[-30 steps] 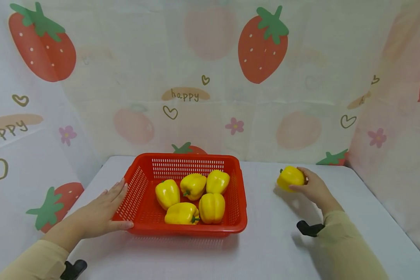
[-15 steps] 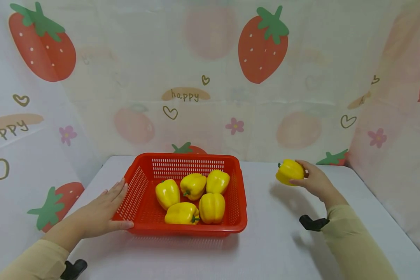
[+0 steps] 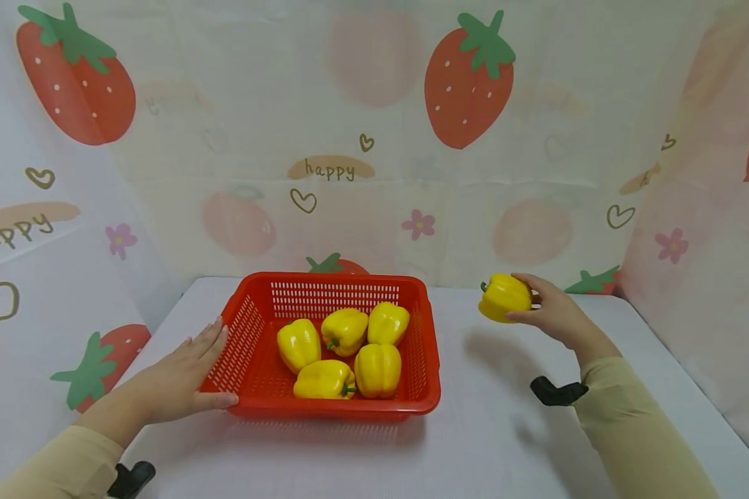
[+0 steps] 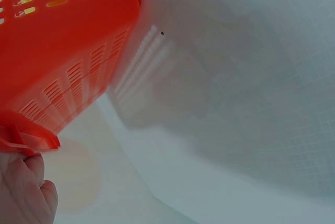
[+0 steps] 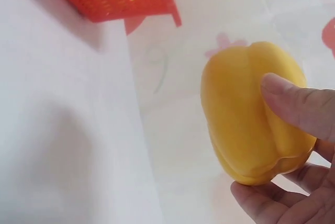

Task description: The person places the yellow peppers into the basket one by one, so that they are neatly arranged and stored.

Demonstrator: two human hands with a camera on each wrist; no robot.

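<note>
My right hand (image 3: 554,315) grips a yellow bell pepper (image 3: 503,298) in the air over the right part of the table, its green stem pointing left. In the right wrist view the thumb (image 5: 301,103) lies across the side of that pepper and the fingers curl under its lower end. A red plastic basket (image 3: 324,407) with slotted walls stands left of the middle. Several more yellow bell peppers (image 3: 377,371) lie inside it. At the basket's left end, my left hand (image 3: 177,378) rests on the rim with its fingers straight and its thumb at the front corner.
The white table (image 3: 468,443) ends at a cloth backdrop (image 3: 374,208) with strawberries printed on it, which closes off the back and both sides. Black straps (image 3: 558,391) show near both sleeves.
My right hand has raised the bell pepper higher and moved it slightly left, its shadow shifting left too. The left hand, the basket and the peppers in it have stayed put.
</note>
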